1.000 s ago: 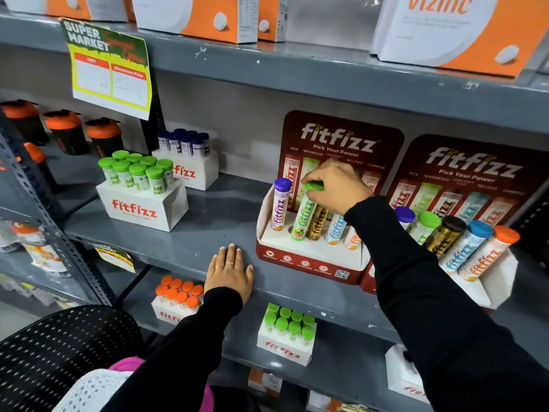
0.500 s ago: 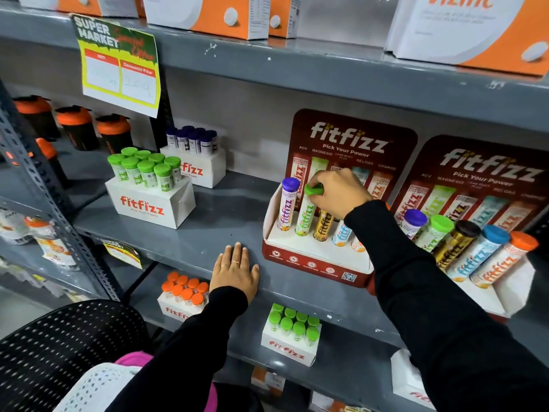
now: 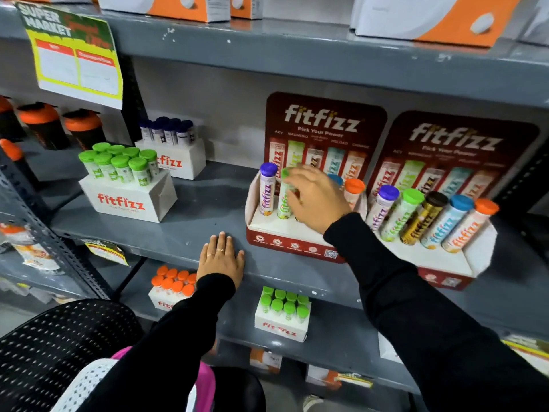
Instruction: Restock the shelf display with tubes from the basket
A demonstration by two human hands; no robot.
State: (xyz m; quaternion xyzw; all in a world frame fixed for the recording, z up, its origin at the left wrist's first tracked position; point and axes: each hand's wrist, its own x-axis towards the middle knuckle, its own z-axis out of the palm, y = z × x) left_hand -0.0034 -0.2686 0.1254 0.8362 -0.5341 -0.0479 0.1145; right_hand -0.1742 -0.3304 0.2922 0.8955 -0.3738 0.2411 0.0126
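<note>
A red fitfizz display stand (image 3: 297,246) sits on the grey middle shelf (image 3: 190,233). A purple-capped tube (image 3: 267,191) and a green-capped tube (image 3: 282,203) stand in its left slots. Blue and orange caps (image 3: 354,187) show behind my right hand (image 3: 318,200). That hand is blurred, its fingers loose and apart, fingertips at the green tube's upper part. My left hand (image 3: 221,260) lies flat on the shelf's front edge, holding nothing. The black perforated basket (image 3: 59,349) is at the bottom left; its contents are hidden.
A second, full display stand (image 3: 439,272) is right of the first. White fitfizz boxes hold green tubes (image 3: 127,200) and dark tubes (image 3: 175,159) on the left. The lower shelf has orange-capped (image 3: 172,285) and green-capped (image 3: 282,313) boxes. Orange cartons line the top shelf.
The green tube went from tilted to upright in its slot. My right hand slid off its cap and loosened. My left hand stayed flat on the shelf edge.
</note>
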